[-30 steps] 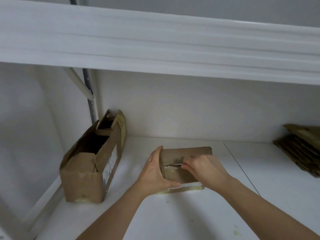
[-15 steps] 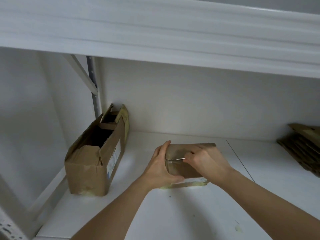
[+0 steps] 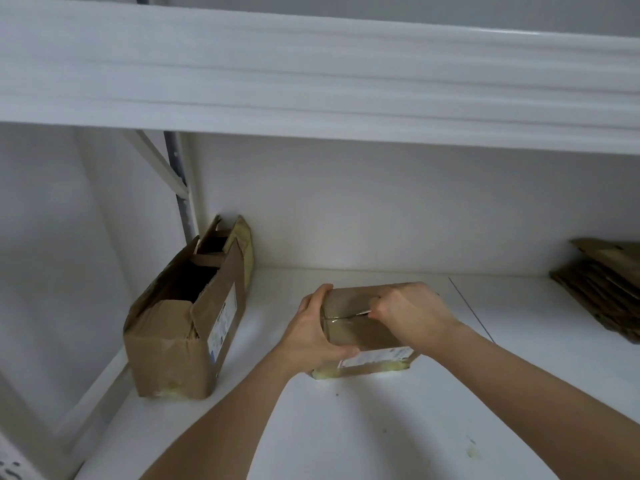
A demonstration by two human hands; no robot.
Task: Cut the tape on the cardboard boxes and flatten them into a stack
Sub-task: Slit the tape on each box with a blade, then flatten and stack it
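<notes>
A small brown cardboard box [image 3: 360, 332] sits on the white shelf [image 3: 346, 427], sealed with clear tape along its top seam. My left hand [image 3: 313, 332] grips its left end, thumb at the front. My right hand [image 3: 410, 311] rests on top, fist closed around a thin metal blade [image 3: 360, 312] whose tip lies in the taped seam. A white label shows on the box's front lower edge. A larger open box [image 3: 187, 317] with torn flaps stands at the left. Flattened cardboard [image 3: 602, 289] lies stacked at the far right.
An upper white shelf [image 3: 311, 74] overhangs close above. The back wall [image 3: 381, 209] and left side wall close in the bay. A metal upright and diagonal brace [image 3: 180, 188] stand behind the open box. Small stains mark the shelf at front right.
The blade has slid left to right along the seam, with my right hand drawing back from the box's left end. My left hand keeps its grip. The view shifted slightly.
</notes>
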